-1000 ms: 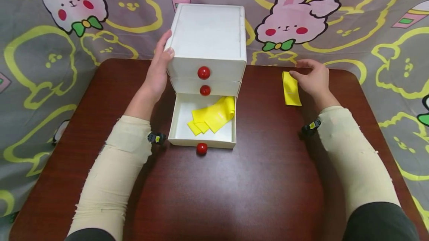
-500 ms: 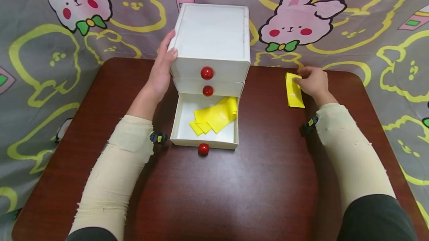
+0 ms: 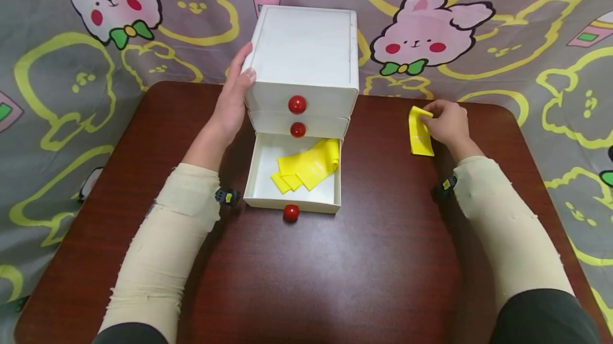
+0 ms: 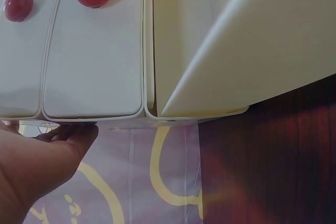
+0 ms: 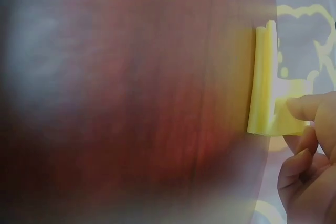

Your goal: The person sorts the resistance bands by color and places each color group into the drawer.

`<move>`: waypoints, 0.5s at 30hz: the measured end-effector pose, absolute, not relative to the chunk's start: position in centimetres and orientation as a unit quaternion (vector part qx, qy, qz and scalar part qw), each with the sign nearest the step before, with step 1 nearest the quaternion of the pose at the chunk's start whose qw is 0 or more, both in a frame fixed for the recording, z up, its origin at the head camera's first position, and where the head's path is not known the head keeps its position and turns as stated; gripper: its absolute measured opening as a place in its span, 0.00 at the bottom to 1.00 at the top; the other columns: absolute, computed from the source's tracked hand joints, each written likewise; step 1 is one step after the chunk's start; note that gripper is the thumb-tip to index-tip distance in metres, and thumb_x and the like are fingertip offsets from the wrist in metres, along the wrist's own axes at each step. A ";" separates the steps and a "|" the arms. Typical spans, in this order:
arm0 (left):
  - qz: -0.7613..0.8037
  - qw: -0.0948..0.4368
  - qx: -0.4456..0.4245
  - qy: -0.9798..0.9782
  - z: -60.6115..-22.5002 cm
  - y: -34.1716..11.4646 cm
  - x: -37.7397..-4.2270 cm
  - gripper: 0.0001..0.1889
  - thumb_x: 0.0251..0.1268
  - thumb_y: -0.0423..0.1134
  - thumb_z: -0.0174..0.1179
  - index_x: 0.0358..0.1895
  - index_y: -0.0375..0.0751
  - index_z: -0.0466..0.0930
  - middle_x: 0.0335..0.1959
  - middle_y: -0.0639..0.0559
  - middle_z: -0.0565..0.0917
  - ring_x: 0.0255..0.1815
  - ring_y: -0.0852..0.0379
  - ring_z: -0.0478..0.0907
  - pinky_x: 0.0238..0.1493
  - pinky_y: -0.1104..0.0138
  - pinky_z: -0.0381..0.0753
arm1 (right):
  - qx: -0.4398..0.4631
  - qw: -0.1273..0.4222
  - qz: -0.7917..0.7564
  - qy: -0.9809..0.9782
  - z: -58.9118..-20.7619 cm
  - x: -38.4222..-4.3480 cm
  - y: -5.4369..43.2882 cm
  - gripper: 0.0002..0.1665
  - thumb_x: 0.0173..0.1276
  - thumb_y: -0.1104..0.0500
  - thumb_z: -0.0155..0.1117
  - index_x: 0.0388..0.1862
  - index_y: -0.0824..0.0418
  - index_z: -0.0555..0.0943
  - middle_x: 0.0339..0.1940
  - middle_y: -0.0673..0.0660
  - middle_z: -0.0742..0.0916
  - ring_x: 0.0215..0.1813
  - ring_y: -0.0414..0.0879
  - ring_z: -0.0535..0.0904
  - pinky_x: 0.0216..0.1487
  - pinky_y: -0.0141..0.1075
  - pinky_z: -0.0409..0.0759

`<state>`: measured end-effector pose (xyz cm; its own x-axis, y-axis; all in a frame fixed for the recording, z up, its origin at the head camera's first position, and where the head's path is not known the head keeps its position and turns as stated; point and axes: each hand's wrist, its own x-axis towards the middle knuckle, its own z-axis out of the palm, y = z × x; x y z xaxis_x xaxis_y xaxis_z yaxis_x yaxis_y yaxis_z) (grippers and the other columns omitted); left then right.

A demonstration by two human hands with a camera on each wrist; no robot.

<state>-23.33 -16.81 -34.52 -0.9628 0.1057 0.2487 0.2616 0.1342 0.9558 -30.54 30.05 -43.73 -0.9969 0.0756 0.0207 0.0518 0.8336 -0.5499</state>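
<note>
A white drawer cabinet (image 3: pixel 304 46) with red ball knobs stands at the back of the table. My left hand (image 3: pixel 231 105) rests against its left side, fingers along the wall and thumb at the front upper corner; the left wrist view shows the fingers partly hidden behind the cabinet. The bottom drawer (image 3: pixel 258 195) is pulled out and holds flat yellow bands (image 3: pixel 308 167), resembling resistance bands. Over on the right, my right hand (image 3: pixel 449 123) pinches the far end of a folded yellow resistance band (image 3: pixel 420 139). In the right wrist view the band (image 5: pixel 262 87) tilts up between thumb and fingers.
The two upper drawers (image 4: pixel 97 51) are closed. A dark red wooden table (image 3: pixel 373 259) lies under everything. A patterned cloth (image 3: pixel 431 25) hangs close behind the table. The pulled-out drawer's red knob (image 3: pixel 291 212) juts toward the front.
My right fingers have closed on the yellow band's far end, and that end now lifts and bends. The left hand stays on the cabinet; the head view has shifted slightly.
</note>
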 end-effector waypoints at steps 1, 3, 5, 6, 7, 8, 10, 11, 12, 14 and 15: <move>-0.646 0.060 -0.122 -0.751 -34.5 -16.8 -23.4 0.34 0.70 0.53 0.41 0.80 0.59 0.49 0.76 0.54 0.49 0.73 0.52 0.49 0.68 0.53 0.54 | -0.034 0.026 0.288 -0.957 -43.7 -30.3 30.1 0.22 0.72 0.50 0.62 0.54 0.66 0.82 0.47 0.65 0.84 0.55 0.63 0.69 0.47 0.48 0.70; -0.648 0.061 -0.121 -0.750 -34.5 -16.8 -23.4 0.35 0.70 0.54 0.42 0.80 0.60 0.50 0.76 0.54 0.50 0.73 0.52 0.50 0.68 0.53 0.54 | -0.039 0.038 0.292 -0.955 -43.5 -29.9 30.1 0.23 0.72 0.49 0.62 0.54 0.65 0.82 0.47 0.65 0.84 0.54 0.62 0.69 0.46 0.48 0.71; -0.647 0.061 -0.121 -0.750 -34.5 -16.8 -23.4 0.35 0.70 0.54 0.42 0.80 0.60 0.50 0.76 0.54 0.50 0.73 0.52 0.50 0.68 0.53 0.55 | -0.046 0.047 0.298 -0.952 -43.2 -29.5 30.0 0.23 0.72 0.47 0.61 0.54 0.64 0.82 0.47 0.64 0.84 0.55 0.61 0.68 0.47 0.48 0.71; -0.647 0.060 -0.123 -0.750 -34.5 -16.8 -23.4 0.35 0.70 0.54 0.42 0.80 0.60 0.49 0.76 0.55 0.50 0.73 0.52 0.50 0.68 0.53 0.55 | -0.049 0.052 0.304 -0.950 -43.1 -29.3 30.0 0.24 0.72 0.47 0.61 0.54 0.64 0.82 0.47 0.64 0.84 0.56 0.61 0.68 0.48 0.48 0.71; -0.648 0.060 -0.124 -0.749 -34.5 -16.8 -23.4 0.35 0.70 0.54 0.42 0.80 0.60 0.49 0.76 0.55 0.50 0.73 0.52 0.50 0.68 0.53 0.55 | -0.051 0.058 0.308 -0.948 -43.0 -29.0 30.0 0.24 0.72 0.46 0.61 0.55 0.64 0.82 0.47 0.63 0.84 0.56 0.60 0.68 0.49 0.48 0.69; -0.648 0.060 -0.125 -0.749 -34.5 -16.8 -23.4 0.35 0.70 0.54 0.41 0.80 0.60 0.49 0.76 0.55 0.50 0.73 0.52 0.50 0.68 0.53 0.54 | -0.052 0.064 0.311 -0.947 -43.0 -28.8 29.9 0.24 0.72 0.46 0.61 0.54 0.64 0.83 0.47 0.63 0.85 0.56 0.60 0.68 0.49 0.48 0.69; -0.647 0.059 -0.125 -0.750 -34.5 -16.8 -23.3 0.35 0.70 0.54 0.41 0.80 0.60 0.49 0.76 0.55 0.50 0.73 0.53 0.50 0.68 0.54 0.54 | -0.053 0.076 0.320 -0.943 -43.0 -28.3 29.9 0.25 0.71 0.45 0.61 0.54 0.64 0.83 0.47 0.63 0.85 0.55 0.59 0.69 0.49 0.48 0.68; -0.646 0.058 -0.124 -0.751 -34.5 -16.8 -23.3 0.35 0.70 0.54 0.41 0.80 0.60 0.49 0.77 0.55 0.49 0.73 0.53 0.50 0.68 0.54 0.54 | -0.052 0.083 0.324 -0.941 -43.0 -28.0 29.8 0.25 0.71 0.45 0.62 0.54 0.64 0.83 0.46 0.63 0.85 0.55 0.59 0.69 0.48 0.46 0.68; -0.645 0.057 -0.124 -0.752 -34.5 -16.8 -23.2 0.35 0.70 0.54 0.41 0.80 0.60 0.49 0.77 0.55 0.49 0.73 0.53 0.50 0.68 0.53 0.54 | -0.051 0.090 0.327 -0.939 -43.0 -27.7 29.7 0.25 0.71 0.45 0.62 0.54 0.64 0.84 0.46 0.63 0.85 0.54 0.58 0.70 0.47 0.45 0.69; -0.642 0.056 -0.124 -0.755 -34.5 -16.8 -23.2 0.34 0.71 0.54 0.40 0.80 0.61 0.48 0.77 0.56 0.50 0.73 0.53 0.50 0.69 0.53 0.55 | -0.051 0.106 0.331 -0.936 -43.1 -27.3 29.6 0.25 0.70 0.45 0.63 0.53 0.63 0.84 0.45 0.63 0.85 0.52 0.57 0.72 0.44 0.41 0.70; -0.641 0.055 -0.125 -0.755 -34.5 -16.8 -23.1 0.34 0.71 0.55 0.40 0.80 0.61 0.48 0.77 0.56 0.50 0.73 0.53 0.51 0.69 0.52 0.55 | -0.052 0.113 0.334 -0.934 -43.2 -27.0 29.6 0.25 0.70 0.44 0.64 0.53 0.63 0.84 0.45 0.63 0.86 0.51 0.56 0.72 0.42 0.39 0.70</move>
<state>-23.15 -16.80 -34.48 -0.9626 0.1180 0.2437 0.2596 0.1465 0.9545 -27.00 29.58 -43.19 -0.9691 0.1718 0.1770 0.0208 0.7720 -0.6352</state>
